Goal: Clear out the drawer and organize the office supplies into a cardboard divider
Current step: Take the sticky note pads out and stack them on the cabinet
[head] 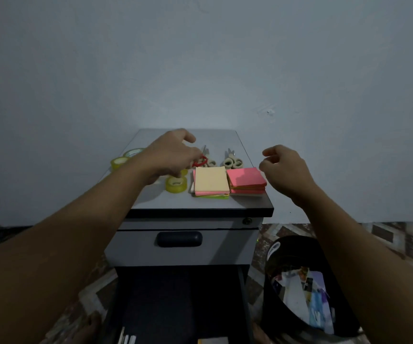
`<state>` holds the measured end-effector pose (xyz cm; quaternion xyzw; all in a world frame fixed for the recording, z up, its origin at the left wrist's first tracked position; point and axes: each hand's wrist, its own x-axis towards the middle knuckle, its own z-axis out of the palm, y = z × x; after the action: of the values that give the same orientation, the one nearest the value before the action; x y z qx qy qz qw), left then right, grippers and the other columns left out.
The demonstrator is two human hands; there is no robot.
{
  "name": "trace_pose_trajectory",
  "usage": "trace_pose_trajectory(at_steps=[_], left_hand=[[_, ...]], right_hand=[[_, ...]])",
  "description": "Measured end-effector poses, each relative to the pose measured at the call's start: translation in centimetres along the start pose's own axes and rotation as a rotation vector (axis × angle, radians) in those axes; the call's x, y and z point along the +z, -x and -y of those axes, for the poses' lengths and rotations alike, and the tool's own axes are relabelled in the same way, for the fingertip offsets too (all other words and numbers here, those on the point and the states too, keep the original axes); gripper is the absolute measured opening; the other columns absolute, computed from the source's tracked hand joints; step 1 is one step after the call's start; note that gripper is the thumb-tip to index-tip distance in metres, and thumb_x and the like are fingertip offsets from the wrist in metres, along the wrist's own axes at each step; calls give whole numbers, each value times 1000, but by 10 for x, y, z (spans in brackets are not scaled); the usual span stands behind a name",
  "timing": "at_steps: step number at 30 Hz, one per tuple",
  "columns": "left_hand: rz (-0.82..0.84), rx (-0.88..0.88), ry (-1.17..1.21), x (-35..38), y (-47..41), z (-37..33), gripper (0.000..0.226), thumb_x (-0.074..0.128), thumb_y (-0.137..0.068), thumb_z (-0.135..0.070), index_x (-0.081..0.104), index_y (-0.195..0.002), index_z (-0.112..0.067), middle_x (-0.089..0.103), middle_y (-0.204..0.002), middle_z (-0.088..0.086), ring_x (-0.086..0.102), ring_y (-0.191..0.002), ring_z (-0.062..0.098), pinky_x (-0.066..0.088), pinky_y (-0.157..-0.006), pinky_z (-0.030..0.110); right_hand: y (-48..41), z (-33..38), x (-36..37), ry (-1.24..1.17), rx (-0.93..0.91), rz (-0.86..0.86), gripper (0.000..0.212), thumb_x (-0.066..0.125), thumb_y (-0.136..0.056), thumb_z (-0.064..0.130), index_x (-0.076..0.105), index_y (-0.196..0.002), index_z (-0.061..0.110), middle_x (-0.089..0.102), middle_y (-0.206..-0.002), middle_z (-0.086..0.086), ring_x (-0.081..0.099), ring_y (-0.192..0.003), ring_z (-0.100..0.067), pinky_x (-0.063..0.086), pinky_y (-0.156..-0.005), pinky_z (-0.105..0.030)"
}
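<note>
L hand [173, 155] over red scissors [200, 161], grip unclear

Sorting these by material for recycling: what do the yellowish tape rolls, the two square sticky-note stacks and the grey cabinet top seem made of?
Yellowish tape rolls: glossy, translucent plastic film, likely on a card core. Square sticky-note stacks, cream-topped and pink-topped: matte paper, with layered coloured edges. Grey cabinet top: smooth with a soft sheen and a dark edge, probably laminate or painted metal; cannot tell which.
</note>
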<state>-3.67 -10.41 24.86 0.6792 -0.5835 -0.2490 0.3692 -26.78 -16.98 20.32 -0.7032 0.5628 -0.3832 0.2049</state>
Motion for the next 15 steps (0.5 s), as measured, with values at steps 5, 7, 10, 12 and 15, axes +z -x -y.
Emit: trace_pose_trajectory(at_steps=[5,7,10,12,15], left_hand=[[-11,75,111,-20,55,20,34,66,-93,-20,57,-126,-25,73,-97,5,71,-89,19,60,-76,39],[-24,57,152,-23,74,33,32,66,-94,-17,58,-124,-23,74,-95,6,72,-90,20,60,-78,41],[-21,-11,192,-21,98,61,30,66,-93,-16,59,-122,-22,76,-97,7,72,-91,24,59,-82,46],[-26,-84,229,-14,111,84,27,65,-94,-14,59,-120,-19,74,-100,13,72,-90,27,57,-84,50],[-4,-179,238,5,126,122,23,63,-95,-14,58,-117,-21,74,-101,15,70,-87,25,57,-81,47]], right_hand=[[35,8,4,-108,-88,-93,31,55,-90,17,61,-120,18,65,-102,6,62,-93,-16,54,-81,-38],[54,10,11,-183,-104,-70,27,56,-91,16,62,-117,19,66,-100,4,64,-84,-16,55,-71,-35],[84,5,30,-243,-120,6,21,58,-92,17,63,-112,21,68,-93,1,65,-80,-18,55,-67,-35],[103,-5,48,-270,-95,88,19,60,-92,18,64,-110,21,68,-89,-1,65,-81,-20,55,-74,-39],[134,-22,78,-303,-35,253,19,63,-92,15,64,-111,18,68,-91,-10,65,-81,-21,54,-77,-38]])
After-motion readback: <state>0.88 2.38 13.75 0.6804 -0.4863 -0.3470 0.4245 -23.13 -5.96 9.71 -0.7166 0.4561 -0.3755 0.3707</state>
